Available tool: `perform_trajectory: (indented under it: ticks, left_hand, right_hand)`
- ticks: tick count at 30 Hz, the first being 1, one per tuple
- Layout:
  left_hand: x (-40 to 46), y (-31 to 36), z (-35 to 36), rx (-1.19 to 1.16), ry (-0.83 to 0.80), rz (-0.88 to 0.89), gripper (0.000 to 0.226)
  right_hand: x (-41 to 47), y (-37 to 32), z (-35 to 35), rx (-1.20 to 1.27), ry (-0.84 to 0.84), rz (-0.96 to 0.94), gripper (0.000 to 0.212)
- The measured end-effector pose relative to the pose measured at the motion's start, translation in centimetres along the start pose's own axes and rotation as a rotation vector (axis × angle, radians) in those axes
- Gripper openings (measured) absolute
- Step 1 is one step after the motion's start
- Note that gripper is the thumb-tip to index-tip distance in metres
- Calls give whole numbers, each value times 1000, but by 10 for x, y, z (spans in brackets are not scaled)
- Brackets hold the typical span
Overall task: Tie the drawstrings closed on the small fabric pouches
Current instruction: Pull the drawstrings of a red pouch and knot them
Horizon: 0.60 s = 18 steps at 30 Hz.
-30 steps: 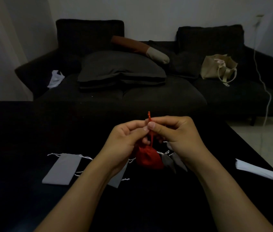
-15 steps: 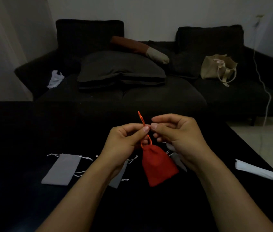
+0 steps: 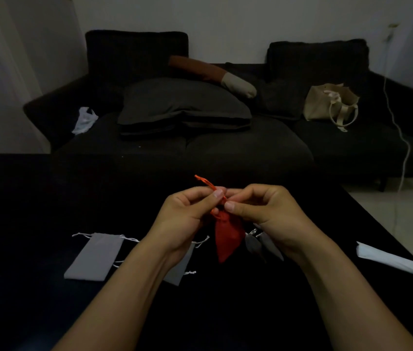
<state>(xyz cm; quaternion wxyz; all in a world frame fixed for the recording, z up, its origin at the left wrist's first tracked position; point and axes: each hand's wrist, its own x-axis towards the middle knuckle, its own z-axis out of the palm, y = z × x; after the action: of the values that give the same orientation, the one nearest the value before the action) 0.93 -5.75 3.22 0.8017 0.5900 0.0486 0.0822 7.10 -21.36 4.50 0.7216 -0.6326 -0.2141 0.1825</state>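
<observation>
Above the black counter [image 3: 48,198], both hands meet at mid-height with a red pouch [image 3: 228,239] hanging between them. On the left hand [image 3: 187,214], the thumb and forefinger form a grip pinched together on the orange-red drawstring [image 3: 206,183], whose looped end sticks up and away to the left of that pinch. Touching it from the other side, the right hand [image 3: 263,211] has its own grip clamped on the same cord, thumb tip turned down toward the gathered neck of the pouch. Just below the two pinches that neck is bunched tight, and the body of the pouch dangles beneath it, tilted, its lower corner pointing down toward the counter; whether it touches the surface cannot be told. Left of the left wrist a flat grey pouch [image 3: 94,257] lies on the counter with white cords trailing from its top, and another grey pouch [image 3: 180,269] is partly hidden under the left forearm. Under the right hand, beside the red pouch, two more grey pouches [image 3: 253,245] show as narrow shapes. Well to the right of the right forearm lies a folded white sheet [image 3: 390,259] near the counter's edge. Beyond the hands stands a dark sofa [image 3: 251,148] bearing cushions and a beige bag [image 3: 329,102].
</observation>
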Motion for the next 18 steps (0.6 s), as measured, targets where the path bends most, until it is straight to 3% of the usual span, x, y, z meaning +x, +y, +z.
perform_trajectory:
  ticks: [7,15,18]
  left_hand:
    - [0,4,-1,103,-8,72,23]
    - [-3,13,-16,613,-18,370,16]
    - [-2,9,-12,605,23,480,22]
  right_hand:
    - [-3,1,1,22,-2,72,20]
    - [-2,1,1,-3,-57,82,32]
    - [-1,4,2,23,-74,128,28]
